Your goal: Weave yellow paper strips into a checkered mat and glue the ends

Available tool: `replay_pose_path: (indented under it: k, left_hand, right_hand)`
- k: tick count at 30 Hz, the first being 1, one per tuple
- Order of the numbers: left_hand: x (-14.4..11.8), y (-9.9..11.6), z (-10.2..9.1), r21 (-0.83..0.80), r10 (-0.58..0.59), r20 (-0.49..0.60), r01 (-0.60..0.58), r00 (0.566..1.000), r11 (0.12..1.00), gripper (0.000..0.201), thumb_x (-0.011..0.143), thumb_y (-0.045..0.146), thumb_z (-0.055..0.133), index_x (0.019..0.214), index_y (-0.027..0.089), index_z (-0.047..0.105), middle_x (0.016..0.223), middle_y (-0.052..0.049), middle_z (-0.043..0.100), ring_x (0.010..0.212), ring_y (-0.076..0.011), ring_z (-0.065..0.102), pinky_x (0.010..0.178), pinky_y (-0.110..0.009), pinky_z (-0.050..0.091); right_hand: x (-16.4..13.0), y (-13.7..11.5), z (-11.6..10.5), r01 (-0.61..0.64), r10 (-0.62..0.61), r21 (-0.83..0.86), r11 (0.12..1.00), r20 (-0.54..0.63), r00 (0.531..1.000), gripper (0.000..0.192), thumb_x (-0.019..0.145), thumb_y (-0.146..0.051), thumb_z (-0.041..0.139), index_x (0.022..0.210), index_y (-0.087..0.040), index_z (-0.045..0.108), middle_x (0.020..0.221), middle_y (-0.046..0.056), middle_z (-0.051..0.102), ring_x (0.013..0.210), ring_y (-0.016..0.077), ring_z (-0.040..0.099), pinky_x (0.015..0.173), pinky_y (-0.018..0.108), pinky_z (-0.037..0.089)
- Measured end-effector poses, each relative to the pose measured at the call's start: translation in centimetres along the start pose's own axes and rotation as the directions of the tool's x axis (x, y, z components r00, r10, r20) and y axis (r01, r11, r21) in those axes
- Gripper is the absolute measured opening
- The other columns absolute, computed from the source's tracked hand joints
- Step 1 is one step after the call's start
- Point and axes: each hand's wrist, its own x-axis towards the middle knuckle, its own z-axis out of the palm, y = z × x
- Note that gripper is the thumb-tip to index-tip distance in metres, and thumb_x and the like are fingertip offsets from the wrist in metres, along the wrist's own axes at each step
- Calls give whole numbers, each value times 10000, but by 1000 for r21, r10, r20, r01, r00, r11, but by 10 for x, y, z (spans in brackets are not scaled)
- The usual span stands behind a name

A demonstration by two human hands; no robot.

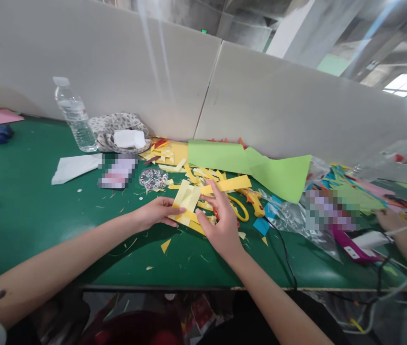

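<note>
- Pressing down on a small stack of pale yellow paper strips [186, 200], the left hand [156, 213] lay flat and low on the tabletop [27, 211], fingers close together, fingertips pinning the near edge of the strips.
- The right hand [221, 225] rested just beside it, fingers spread loosely over the strips and the yellow scraps under them, index finger stretched toward a longer yellow strip [227, 184]; it gripped nothing that I could see.
- Both forearms came in from the near edge, the left almost level with the tabletop, the right angled up from below with the wrist slightly bent.
- Yellow-handled scissors [241, 206] lay touching the scrap pile just right of the right hand, close enough that a careless sweep might have caught the blades, though these were partly hidden.
- Loose strips looked likely to slide or fan out if the left hand's pressure eased, since nothing else held them.
- A black cord [282, 249] trailed near the right wrist and might have snagged.
- Farther out sat a green sheet [254, 165], a round dish of small beads [153, 178], a water bottle [74, 117] and a folded white paper [76, 166].
- At the far right, another person's hand [392, 219] worked among coloured scraps.
</note>
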Motion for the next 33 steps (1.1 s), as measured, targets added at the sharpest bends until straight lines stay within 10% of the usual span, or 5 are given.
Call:
replay_pose_path:
  k: [33]
  left_hand:
    - [-1, 2, 1, 7, 2, 12, -2, 1000, 1000, 276, 698, 286, 687, 948, 171, 674, 873, -41, 668, 703, -97, 594, 626, -198, 522]
  right_hand:
    - [-1, 2, 6, 24, -24, 12, 1000, 0, 1000, 715, 723, -146, 567, 1351, -280, 253, 1243, 103, 457, 844, 181, 589, 799, 407, 513]
